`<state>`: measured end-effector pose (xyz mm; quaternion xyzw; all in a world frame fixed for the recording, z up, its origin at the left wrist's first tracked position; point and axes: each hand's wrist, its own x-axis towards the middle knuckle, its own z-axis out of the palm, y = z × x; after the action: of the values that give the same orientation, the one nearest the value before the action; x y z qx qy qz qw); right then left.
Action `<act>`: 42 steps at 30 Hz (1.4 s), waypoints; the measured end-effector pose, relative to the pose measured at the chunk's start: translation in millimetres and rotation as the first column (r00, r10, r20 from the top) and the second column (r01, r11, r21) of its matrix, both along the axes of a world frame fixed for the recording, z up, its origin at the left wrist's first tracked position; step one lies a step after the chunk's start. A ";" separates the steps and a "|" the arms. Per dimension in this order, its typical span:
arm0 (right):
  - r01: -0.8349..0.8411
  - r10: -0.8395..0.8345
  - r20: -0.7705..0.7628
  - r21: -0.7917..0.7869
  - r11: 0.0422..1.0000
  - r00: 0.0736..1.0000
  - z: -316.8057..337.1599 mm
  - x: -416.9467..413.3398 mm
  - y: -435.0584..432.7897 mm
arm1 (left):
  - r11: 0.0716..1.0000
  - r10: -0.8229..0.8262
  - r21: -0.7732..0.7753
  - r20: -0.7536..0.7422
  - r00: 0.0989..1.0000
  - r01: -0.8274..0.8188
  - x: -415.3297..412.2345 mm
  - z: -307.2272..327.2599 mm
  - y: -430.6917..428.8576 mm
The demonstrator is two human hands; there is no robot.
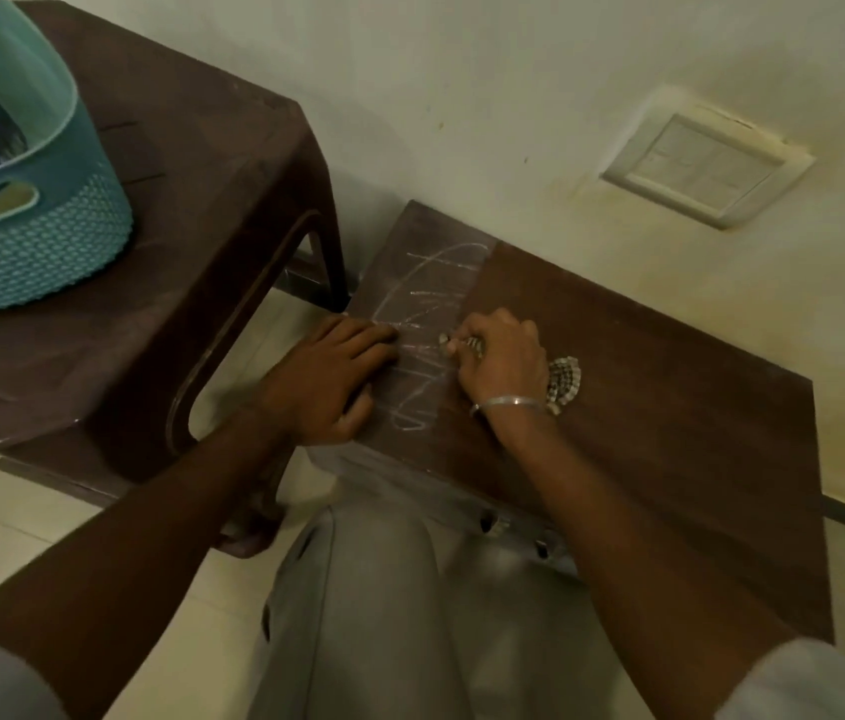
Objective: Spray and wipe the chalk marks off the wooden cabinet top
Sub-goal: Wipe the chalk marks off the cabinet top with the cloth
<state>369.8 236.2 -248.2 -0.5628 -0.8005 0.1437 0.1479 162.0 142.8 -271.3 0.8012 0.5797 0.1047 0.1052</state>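
The wooden cabinet top (644, 397) stands against the wall, dark brown. White chalk marks (425, 298), loops and zigzag lines, cover its paler left strip. My left hand (332, 381) lies flat on the cabinet's left front corner, palm down, fingers over the edge of the marks, holding nothing. My right hand (503, 361) is closed around a small piece of chalk (444, 338), whose tip touches the wood at the right side of the marks. A thin bangle and a beaded band sit at that wrist. No spray bottle or cloth is visible.
A brown plastic stool (192, 200) stands to the left of the cabinet, with a teal basket (36, 241) on it. A wall switch plate (706, 166) is above the cabinet. My legs in grey trousers (384, 615) are close to the cabinet front.
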 end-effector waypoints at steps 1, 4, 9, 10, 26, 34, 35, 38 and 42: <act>-0.023 0.023 0.010 0.008 1.000 1.000 -1.9 3.4 -15.3 | 1.000 0.002 0.006 0.022 1.000 -0.002 -1.3 -1.9 0.1; -0.092 0.091 0.054 0.018 0.996 0.994 -5.0 9.4 -30.9 | 0.999 0.029 0.039 0.120 0.992 -0.034 -3.2 -8.1 -1.2; 0.016 -0.016 0.008 0.001 1.000 1.000 -2.0 -4.7 13.9 | 0.994 0.074 0.061 0.206 0.976 -0.088 -2.1 -10.5 -1.3; 0.034 -0.034 -0.005 -0.004 0.999 0.999 -2.2 -6.4 15.4 | 0.994 0.081 0.059 0.222 0.972 -0.096 -1.2 -10.0 -1.7; -0.014 0.014 0.007 -0.007 1.000 1.000 -4.9 -8.8 -49.4 | 0.987 0.124 0.063 0.303 0.945 -0.150 -1.5 -10.6 -6.1; -0.240 0.241 0.029 -0.018 0.971 0.970 -10.0 8.9 -102.0 | 0.983 0.117 0.085 0.372 0.921 -0.160 -2.4 -15.6 -7.0; -0.236 0.236 0.037 -0.020 0.972 0.971 -8.5 6.0 -93.5 | 0.983 0.122 0.080 0.376 0.919 -0.164 -2.7 -16.1 -6.8; -0.118 0.118 0.050 -0.011 0.993 0.992 -4.8 -10.9 -59.1 | 0.982 0.130 0.076 0.377 0.917 -0.171 -2.2 -15.1 -7.1; -0.016 0.016 0.013 0.009 1.000 1.000 -4.8 -23.0 -57.8 | 0.982 0.119 0.090 0.378 0.918 -0.165 -1.5 -12.7 -7.8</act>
<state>346.9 178.3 -253.0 -0.5565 -0.8067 0.1377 0.1438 160.5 135.0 -284.0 0.7276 0.5987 0.2960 0.1565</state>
